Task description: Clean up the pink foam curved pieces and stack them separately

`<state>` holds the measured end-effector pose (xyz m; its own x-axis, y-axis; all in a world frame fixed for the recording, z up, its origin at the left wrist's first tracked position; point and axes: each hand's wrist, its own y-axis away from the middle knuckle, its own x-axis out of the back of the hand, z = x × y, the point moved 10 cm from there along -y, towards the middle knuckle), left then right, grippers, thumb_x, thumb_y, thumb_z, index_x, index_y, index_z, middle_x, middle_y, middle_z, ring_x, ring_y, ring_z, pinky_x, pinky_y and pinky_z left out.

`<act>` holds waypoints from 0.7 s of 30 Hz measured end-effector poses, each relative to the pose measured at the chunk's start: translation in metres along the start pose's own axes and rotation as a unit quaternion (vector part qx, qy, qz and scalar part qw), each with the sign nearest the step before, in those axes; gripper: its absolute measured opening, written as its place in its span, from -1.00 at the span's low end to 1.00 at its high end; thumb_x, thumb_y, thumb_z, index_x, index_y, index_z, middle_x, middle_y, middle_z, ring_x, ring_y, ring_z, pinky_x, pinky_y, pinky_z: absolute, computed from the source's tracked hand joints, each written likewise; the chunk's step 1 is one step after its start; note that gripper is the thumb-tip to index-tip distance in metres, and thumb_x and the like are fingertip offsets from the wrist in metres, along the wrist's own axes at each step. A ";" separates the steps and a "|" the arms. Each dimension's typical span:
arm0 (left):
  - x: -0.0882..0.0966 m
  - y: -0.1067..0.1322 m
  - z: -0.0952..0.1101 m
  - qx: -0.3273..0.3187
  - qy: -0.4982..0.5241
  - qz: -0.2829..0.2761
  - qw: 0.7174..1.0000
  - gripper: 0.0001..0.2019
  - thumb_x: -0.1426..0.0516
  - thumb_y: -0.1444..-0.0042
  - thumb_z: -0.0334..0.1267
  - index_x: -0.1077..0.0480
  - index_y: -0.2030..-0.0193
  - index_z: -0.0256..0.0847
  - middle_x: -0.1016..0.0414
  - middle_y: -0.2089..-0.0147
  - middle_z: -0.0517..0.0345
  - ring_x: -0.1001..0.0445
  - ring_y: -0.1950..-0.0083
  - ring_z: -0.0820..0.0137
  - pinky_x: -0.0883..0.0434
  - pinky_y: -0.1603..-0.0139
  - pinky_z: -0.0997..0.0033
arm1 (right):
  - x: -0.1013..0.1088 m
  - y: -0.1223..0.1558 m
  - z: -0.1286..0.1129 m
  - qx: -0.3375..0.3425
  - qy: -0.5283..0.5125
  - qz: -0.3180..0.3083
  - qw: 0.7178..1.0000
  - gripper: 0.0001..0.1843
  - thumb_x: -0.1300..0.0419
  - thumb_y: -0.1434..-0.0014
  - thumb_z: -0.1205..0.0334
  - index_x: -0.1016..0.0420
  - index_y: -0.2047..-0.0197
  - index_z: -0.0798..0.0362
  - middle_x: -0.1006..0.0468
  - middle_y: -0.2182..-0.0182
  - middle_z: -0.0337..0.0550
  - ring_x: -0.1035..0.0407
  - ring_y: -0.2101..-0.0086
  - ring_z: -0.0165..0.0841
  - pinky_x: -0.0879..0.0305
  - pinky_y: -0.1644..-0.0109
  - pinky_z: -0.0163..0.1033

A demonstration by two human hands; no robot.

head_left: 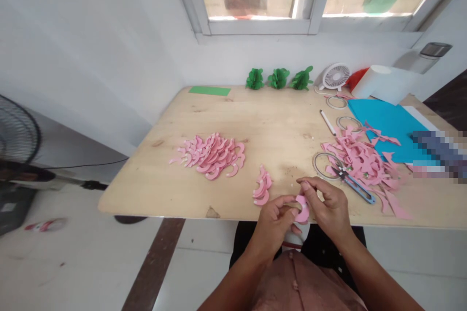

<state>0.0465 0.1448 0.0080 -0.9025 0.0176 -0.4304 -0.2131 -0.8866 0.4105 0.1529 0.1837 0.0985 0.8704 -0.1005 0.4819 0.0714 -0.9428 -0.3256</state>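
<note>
A curved pink crescent piece (303, 212), with white patches on it, is held between my two hands at the table's front edge. My left hand (274, 223) pinches its left side. The fingers of my right hand (328, 204) are closed at its upper right edge; whether they grip the piece or something small on it I cannot make out. Just left of my hands lies a small stack of similar pink crescents (262, 187). Farther left is a larger heap of them (213, 153), many with white ends.
Right of my hands, blue-handled snips (359, 190) lie by pink scraps (365, 155) and tape rings (323, 165). A white pen (327, 122), blue sheets (386, 121) and a small fan (334, 77) are beyond. Green ornaments (279, 78) and a green strip (209, 91) sit at the back.
</note>
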 end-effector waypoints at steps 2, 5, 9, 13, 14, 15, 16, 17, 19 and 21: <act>0.001 0.000 0.010 -0.029 -0.025 0.002 0.999 -0.64 -0.29 0.10 -0.15 -0.50 0.15 -0.28 -0.54 0.29 0.03 -0.48 0.27 0.34 -0.40 0.28 0.42 | -0.005 0.000 0.006 -0.031 -0.014 -0.020 0.999 -0.78 -0.11 -0.24 0.19 -0.55 0.30 0.09 -0.55 0.49 -0.19 -0.43 0.45 -0.37 -0.31 0.36 -0.33; 0.000 0.000 0.021 -0.056 -0.057 0.005 0.997 -0.79 -0.25 0.05 -0.16 -0.51 0.37 -0.28 -0.50 0.42 0.10 -0.41 0.35 0.41 -0.33 0.28 0.45 | -0.012 0.002 0.012 -0.058 -0.037 -0.048 0.996 -0.76 -0.11 -0.23 0.15 -0.55 0.30 0.09 -0.55 0.49 -0.18 -0.43 0.42 -0.35 -0.32 0.34 -0.32; 0.002 -0.001 0.030 -0.090 -0.052 0.043 0.994 -0.81 -0.21 0.01 -0.20 -0.45 0.51 -0.29 -0.39 0.56 0.21 -0.29 0.48 0.49 -0.25 0.38 0.49 | -0.014 0.004 0.015 -0.071 -0.050 -0.059 0.995 -0.73 -0.11 -0.22 0.11 -0.52 0.19 0.11 -0.56 0.40 -0.15 -0.42 0.36 -0.32 -0.33 0.29 -0.30; 0.009 -0.001 0.036 -0.123 -0.032 0.088 0.988 -0.84 -0.20 0.00 -0.22 -0.49 0.45 -0.29 -0.39 0.55 0.22 -0.30 0.48 0.49 -0.25 0.39 0.51 | -0.018 0.007 0.011 -0.071 -0.037 -0.098 0.992 -0.77 -0.13 -0.20 0.12 -0.50 0.24 0.09 -0.49 0.46 -0.21 -0.36 0.44 -0.37 -0.30 0.35 -0.32; 0.010 -0.001 0.037 -0.128 -0.028 0.093 0.987 -0.84 -0.20 0.00 -0.22 -0.50 0.43 -0.28 -0.42 0.53 0.21 -0.32 0.47 0.49 -0.27 0.39 0.50 | -0.020 0.008 0.009 -0.064 -0.032 -0.109 0.992 -0.80 -0.13 -0.20 0.14 -0.49 0.29 0.08 -0.47 0.49 -0.23 -0.33 0.46 -0.39 -0.28 0.37 -0.33; 0.011 0.000 0.037 -0.132 -0.024 0.097 0.986 -0.84 -0.20 -0.01 -0.21 -0.51 0.41 -0.28 -0.44 0.51 0.19 -0.34 0.46 0.48 -0.28 0.39 0.50 | -0.021 0.009 0.006 -0.055 -0.025 -0.113 0.992 -0.82 -0.14 -0.19 0.16 -0.48 0.33 0.07 -0.44 0.51 -0.25 -0.31 0.48 -0.40 -0.27 0.39 -0.34; 0.011 -0.001 0.037 -0.135 -0.023 0.100 0.985 -0.84 -0.20 -0.01 -0.21 -0.52 0.39 -0.28 -0.47 0.48 0.18 -0.36 0.45 0.47 -0.30 0.38 0.49 | -0.021 0.009 0.003 -0.044 -0.016 -0.111 0.993 -0.84 -0.14 -0.19 0.19 -0.47 0.35 0.06 -0.42 0.53 -0.26 -0.29 0.50 -0.41 -0.25 0.41 -0.35; 0.011 -0.001 0.036 -0.136 -0.021 0.104 0.985 -0.84 -0.20 -0.01 -0.21 -0.52 0.38 -0.27 -0.49 0.46 0.17 -0.38 0.43 0.46 -0.32 0.37 0.49 | -0.020 0.009 0.001 -0.033 -0.007 -0.102 0.994 -0.86 -0.14 -0.19 0.21 -0.46 0.36 0.06 -0.40 0.53 -0.27 -0.28 0.51 -0.41 -0.24 0.42 -0.35; 0.012 -0.002 0.034 -0.131 -0.019 0.112 0.985 -0.83 -0.21 0.00 -0.20 -0.53 0.37 -0.27 -0.51 0.45 0.15 -0.41 0.42 0.44 -0.34 0.37 0.48 | -0.018 0.011 -0.003 -0.008 0.016 -0.079 0.997 -0.88 -0.13 -0.19 0.25 -0.44 0.35 0.05 -0.37 0.54 -0.27 -0.26 0.51 -0.41 -0.23 0.43 -0.34; 0.011 -0.003 0.032 -0.124 -0.018 0.116 0.985 -0.82 -0.21 0.00 -0.19 -0.53 0.38 -0.27 -0.52 0.46 0.15 -0.43 0.41 0.42 -0.36 0.37 0.48 | -0.018 0.013 -0.006 0.024 0.042 -0.062 0.997 -0.89 -0.11 -0.20 0.27 -0.43 0.33 0.04 -0.35 0.54 -0.27 -0.26 0.51 -0.40 -0.24 0.42 -0.32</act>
<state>0.0250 0.1625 0.0278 -0.9299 -0.1859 -0.3173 0.0941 -0.9544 0.2833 0.1354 0.1717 0.0906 0.8096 -0.0129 0.5868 0.2008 -0.9333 -0.2976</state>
